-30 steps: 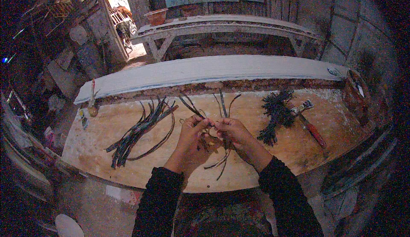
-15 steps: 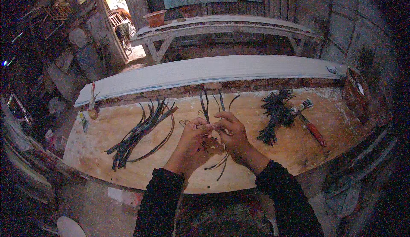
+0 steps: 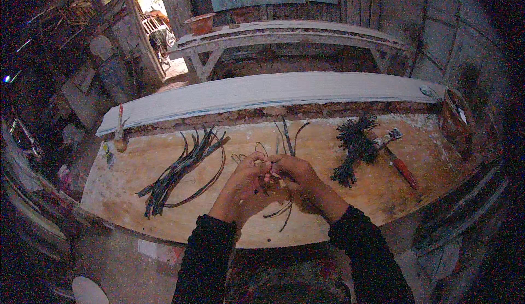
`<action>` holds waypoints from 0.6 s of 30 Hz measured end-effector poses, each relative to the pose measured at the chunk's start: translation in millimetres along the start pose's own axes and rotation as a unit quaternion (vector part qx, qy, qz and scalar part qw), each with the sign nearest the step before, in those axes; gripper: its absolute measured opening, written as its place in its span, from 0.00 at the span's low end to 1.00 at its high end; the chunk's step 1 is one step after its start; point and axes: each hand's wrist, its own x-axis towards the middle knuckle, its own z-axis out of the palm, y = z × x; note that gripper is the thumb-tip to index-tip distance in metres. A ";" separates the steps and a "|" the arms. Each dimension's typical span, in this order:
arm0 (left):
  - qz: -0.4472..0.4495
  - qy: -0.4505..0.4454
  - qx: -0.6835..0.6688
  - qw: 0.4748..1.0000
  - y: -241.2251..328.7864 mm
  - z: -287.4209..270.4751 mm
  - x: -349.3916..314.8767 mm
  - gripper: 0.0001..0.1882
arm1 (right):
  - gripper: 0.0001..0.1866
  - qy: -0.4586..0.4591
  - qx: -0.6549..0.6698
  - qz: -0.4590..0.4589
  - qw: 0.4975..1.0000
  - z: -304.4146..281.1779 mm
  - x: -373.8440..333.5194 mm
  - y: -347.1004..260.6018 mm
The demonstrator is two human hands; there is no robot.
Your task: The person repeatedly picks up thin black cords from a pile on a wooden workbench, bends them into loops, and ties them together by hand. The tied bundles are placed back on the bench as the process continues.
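Observation:
My left hand (image 3: 246, 181) and my right hand (image 3: 298, 175) meet above the middle of the board, fingers closed fingertip to fingertip. Between them they pinch a dark strip, mostly hidden by the fingers; a small dark end (image 3: 256, 190) shows below the left fingers. A thin loop of wire or cord (image 3: 261, 149) pokes out beyond the left fingertips. Under my right hand lie a few loose dark strips (image 3: 287, 134), their near ends (image 3: 281, 214) showing toward me. To the left rests a bundle of long dark strips (image 3: 178, 178). On the right sits a pile of short, dark, knotted-looking pieces (image 3: 353, 148).
A red-handled tool (image 3: 402, 168) with a pale metal head touches the right pile. Behind the wooden board (image 3: 131, 167) runs a long white slab or stack (image 3: 273, 91). A brush-like tool (image 3: 120, 137) stands at far left, a brown container (image 3: 455, 118) at far right.
The strip ends that stuck up beyond my hands have dropped out of sight behind the fingers. My right fingers have curled in toward the left fingertips.

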 end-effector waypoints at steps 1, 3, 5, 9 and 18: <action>-0.005 -0.010 -0.005 1.000 -1.8 -4.5 0.3 0.12 | 0.06 0.001 0.001 -0.005 1.000 -0.1 0.2 -1.9; 0.013 0.022 0.004 1.000 -1.3 -0.3 -0.7 0.12 | 0.07 0.004 0.001 -0.016 1.000 -0.2 0.3 -3.4; 0.041 0.045 0.027 0.998 0.7 7.5 -3.2 0.12 | 0.08 0.029 -0.039 -0.002 0.999 1.3 1.2 -6.8; 0.090 0.057 0.085 0.991 5.4 14.9 -4.6 0.12 | 0.07 0.059 -0.072 -0.002 0.996 4.9 -1.2 9.4; 0.246 0.116 0.275 0.922 -2.9 27.4 -6.7 0.13 | 0.08 0.111 -0.014 0.188 0.976 18.2 1.6 31.2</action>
